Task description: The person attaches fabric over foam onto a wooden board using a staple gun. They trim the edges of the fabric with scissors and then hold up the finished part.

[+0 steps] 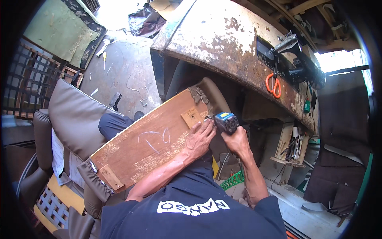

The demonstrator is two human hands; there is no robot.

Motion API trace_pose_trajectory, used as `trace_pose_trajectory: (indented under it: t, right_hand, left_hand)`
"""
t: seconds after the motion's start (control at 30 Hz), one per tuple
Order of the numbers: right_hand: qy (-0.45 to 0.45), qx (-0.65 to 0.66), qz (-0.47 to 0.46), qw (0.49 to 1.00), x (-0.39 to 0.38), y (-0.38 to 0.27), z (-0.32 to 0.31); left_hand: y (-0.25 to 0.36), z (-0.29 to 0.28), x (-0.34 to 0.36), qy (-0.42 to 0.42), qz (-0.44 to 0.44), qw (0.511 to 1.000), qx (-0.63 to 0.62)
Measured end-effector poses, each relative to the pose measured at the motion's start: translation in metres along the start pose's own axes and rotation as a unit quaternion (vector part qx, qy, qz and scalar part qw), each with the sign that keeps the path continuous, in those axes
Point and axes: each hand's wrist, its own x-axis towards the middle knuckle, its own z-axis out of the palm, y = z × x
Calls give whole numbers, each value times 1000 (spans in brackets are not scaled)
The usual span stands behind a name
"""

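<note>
My right hand (pixel 234 141) grips a black and blue power tool (pixel 226 121) at the right edge of a long plywood board (pixel 143 155) lying across my lap. My left hand (pixel 201 135) holds that edge just beside the tool's nose, fingers bent over it. The board has white chalk marks, small wood blocks (pixel 191 118) at both ends, and gathered brown upholstery (pixel 213 95) around its ends. A green coiled hose (pixel 231 181) lies below the tool.
A worn metal bench (pixel 211 40) spans the upper right, with a sewing machine (pixel 298 67) and orange-handled scissors (pixel 273 83). A wooden drawer (pixel 288 145) hangs beneath it. Upholstered pieces (pixel 75 119) crowd the left. Scraps and a screwdriver (pixel 104 59) lie on the floor.
</note>
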Motion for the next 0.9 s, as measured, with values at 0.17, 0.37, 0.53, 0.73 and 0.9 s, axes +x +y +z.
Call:
trace_pose_trajectory:
  t: [0.17, 0.37, 0.53, 0.73, 0.9]
  right_hand:
    - [16, 39, -27, 999, -9, -2, -6]
    - [12, -38, 2, 999, 0, -11, 10]
    - [11, -22, -4, 1000, 8, -18, 8]
    - [23, 4, -49, 999, -2, -16, 4]
    - [28, -33, -2, 999, 9, -24, 14]
  left_hand:
    - [1, -5, -1, 6, 8, 1000, 8]
    - [2, 0, -5, 8, 4, 1000, -2]
    - [-4, -1, 0, 18, -4, 1000, 18]
    - [1, -1, -2, 32, 0, 999, 14]
    - [1, 3, -4, 25, -3, 1000, -6]
